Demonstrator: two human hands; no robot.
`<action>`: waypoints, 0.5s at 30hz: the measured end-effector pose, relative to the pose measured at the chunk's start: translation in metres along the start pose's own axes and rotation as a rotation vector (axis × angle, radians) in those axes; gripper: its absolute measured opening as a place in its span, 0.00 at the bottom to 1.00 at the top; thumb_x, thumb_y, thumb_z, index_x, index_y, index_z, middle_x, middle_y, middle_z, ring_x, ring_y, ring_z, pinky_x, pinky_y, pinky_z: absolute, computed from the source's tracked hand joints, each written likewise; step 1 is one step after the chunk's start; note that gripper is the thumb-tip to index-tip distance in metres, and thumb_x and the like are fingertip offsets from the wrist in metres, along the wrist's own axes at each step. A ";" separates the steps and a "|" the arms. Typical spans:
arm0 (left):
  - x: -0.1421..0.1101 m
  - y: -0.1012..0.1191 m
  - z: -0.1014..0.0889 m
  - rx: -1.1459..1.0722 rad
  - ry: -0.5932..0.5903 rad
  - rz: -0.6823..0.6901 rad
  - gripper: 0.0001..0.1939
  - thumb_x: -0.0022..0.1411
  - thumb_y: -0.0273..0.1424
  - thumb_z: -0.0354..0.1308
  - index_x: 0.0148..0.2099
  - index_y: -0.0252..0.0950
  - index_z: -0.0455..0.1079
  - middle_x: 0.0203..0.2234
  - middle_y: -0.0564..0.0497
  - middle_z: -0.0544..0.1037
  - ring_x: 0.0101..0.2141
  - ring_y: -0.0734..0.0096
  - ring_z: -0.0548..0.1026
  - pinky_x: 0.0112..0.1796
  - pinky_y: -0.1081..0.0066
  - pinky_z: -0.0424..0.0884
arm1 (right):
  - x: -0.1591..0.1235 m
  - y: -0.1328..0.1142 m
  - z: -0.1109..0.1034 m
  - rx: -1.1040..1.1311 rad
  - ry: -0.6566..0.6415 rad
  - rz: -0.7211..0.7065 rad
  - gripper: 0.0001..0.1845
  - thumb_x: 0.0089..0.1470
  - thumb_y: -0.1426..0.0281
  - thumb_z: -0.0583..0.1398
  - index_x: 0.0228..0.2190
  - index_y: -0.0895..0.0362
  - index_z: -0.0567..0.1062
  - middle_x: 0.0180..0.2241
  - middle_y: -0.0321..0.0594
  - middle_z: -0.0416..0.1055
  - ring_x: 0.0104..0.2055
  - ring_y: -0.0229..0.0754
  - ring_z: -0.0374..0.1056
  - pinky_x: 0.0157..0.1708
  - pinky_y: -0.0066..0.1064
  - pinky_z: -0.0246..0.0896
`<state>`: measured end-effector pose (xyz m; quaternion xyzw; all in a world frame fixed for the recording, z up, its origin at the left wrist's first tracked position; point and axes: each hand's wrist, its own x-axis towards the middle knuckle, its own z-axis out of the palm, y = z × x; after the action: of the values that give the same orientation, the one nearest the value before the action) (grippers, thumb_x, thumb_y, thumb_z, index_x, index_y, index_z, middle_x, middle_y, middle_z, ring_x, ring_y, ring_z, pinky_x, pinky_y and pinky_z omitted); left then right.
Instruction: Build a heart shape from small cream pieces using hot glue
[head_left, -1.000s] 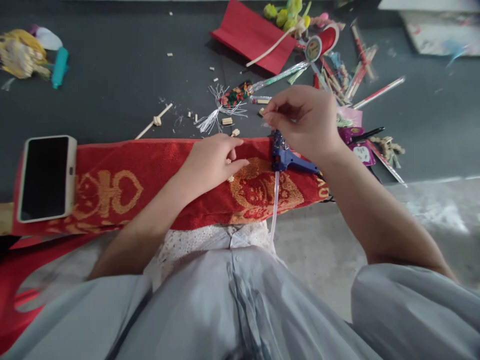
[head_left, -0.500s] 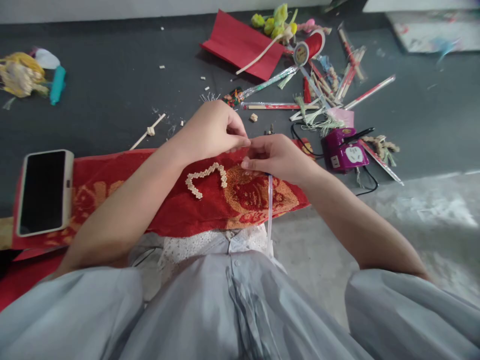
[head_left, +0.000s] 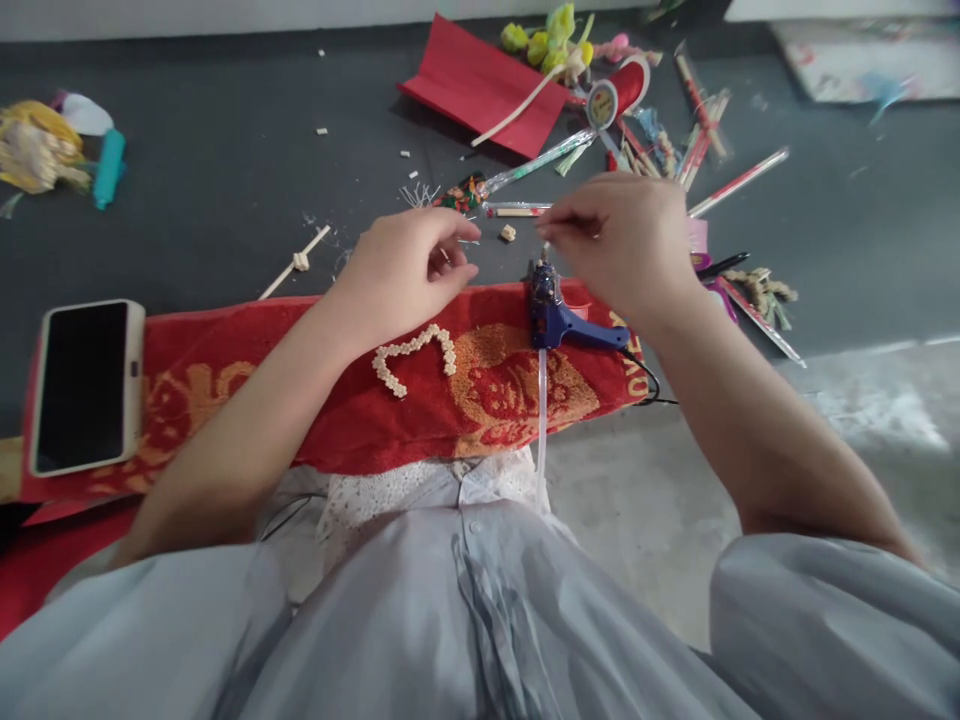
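Note:
A red towel (head_left: 300, 400) with gold patterns lies across my lap edge. On it rests a curved chain of small cream beads (head_left: 411, 356). A blue glue gun (head_left: 559, 318) lies on the towel with a clear glue stick (head_left: 541, 420) trailing toward me. My right hand (head_left: 622, 245) hovers just above the gun's nozzle, fingers pinched on a tiny piece I cannot make out. My left hand (head_left: 409, 270) is beside the bead chain's far end, fingers loosely curled with the thumb and fingertips close together.
A phone (head_left: 82, 385) lies on the towel's left end. Red paper (head_left: 480, 85), a red thread spool (head_left: 619, 92), wrapped sticks (head_left: 720, 150), yellow pompoms (head_left: 544, 40) and a purple device (head_left: 709, 270) crowd the dark mat at the back right. A yellow bundle (head_left: 34, 145) sits far left.
My hands, joined half a second ago, have parted. The right hand rose above the glue gun's nozzle, uncovering the gun. The left hand drew slightly left.

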<state>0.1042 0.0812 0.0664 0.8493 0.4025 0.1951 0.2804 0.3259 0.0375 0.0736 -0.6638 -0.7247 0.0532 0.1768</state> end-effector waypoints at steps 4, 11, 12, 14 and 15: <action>-0.016 -0.007 -0.008 0.107 0.046 0.008 0.13 0.62 0.29 0.57 0.49 0.40 0.76 0.41 0.51 0.81 0.37 0.68 0.78 0.44 0.68 0.74 | -0.004 -0.002 0.020 0.030 -0.110 -0.121 0.11 0.53 0.72 0.58 0.33 0.54 0.82 0.34 0.41 0.80 0.37 0.49 0.74 0.37 0.39 0.65; -0.048 -0.015 -0.022 0.220 0.080 0.008 0.13 0.65 0.31 0.53 0.46 0.41 0.77 0.40 0.52 0.80 0.37 0.69 0.77 0.42 0.68 0.73 | -0.006 -0.016 0.038 -0.352 -0.413 -0.198 0.11 0.54 0.70 0.61 0.37 0.62 0.81 0.38 0.52 0.79 0.43 0.56 0.73 0.37 0.39 0.62; -0.051 -0.016 -0.024 0.221 0.095 0.016 0.12 0.65 0.32 0.53 0.45 0.42 0.77 0.40 0.52 0.81 0.37 0.69 0.77 0.42 0.68 0.73 | -0.005 -0.020 0.037 -0.385 -0.443 -0.206 0.11 0.55 0.71 0.60 0.37 0.62 0.81 0.38 0.52 0.79 0.44 0.56 0.73 0.38 0.39 0.62; -0.058 -0.015 -0.028 0.227 0.127 0.026 0.11 0.66 0.33 0.53 0.43 0.42 0.77 0.39 0.53 0.81 0.37 0.69 0.77 0.43 0.67 0.73 | -0.003 -0.026 0.035 -0.431 -0.476 -0.203 0.12 0.55 0.74 0.58 0.38 0.62 0.81 0.39 0.53 0.79 0.44 0.56 0.74 0.39 0.39 0.62; -0.060 -0.015 -0.029 0.232 0.141 0.026 0.11 0.66 0.33 0.53 0.43 0.42 0.77 0.39 0.53 0.81 0.37 0.68 0.77 0.43 0.66 0.73 | -0.001 -0.028 0.033 -0.442 -0.486 -0.201 0.13 0.55 0.75 0.57 0.38 0.63 0.81 0.40 0.53 0.79 0.45 0.56 0.74 0.40 0.39 0.62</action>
<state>0.0433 0.0502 0.0732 0.8653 0.4300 0.2103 0.1489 0.2884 0.0387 0.0513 -0.5792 -0.8015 0.0341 -0.1448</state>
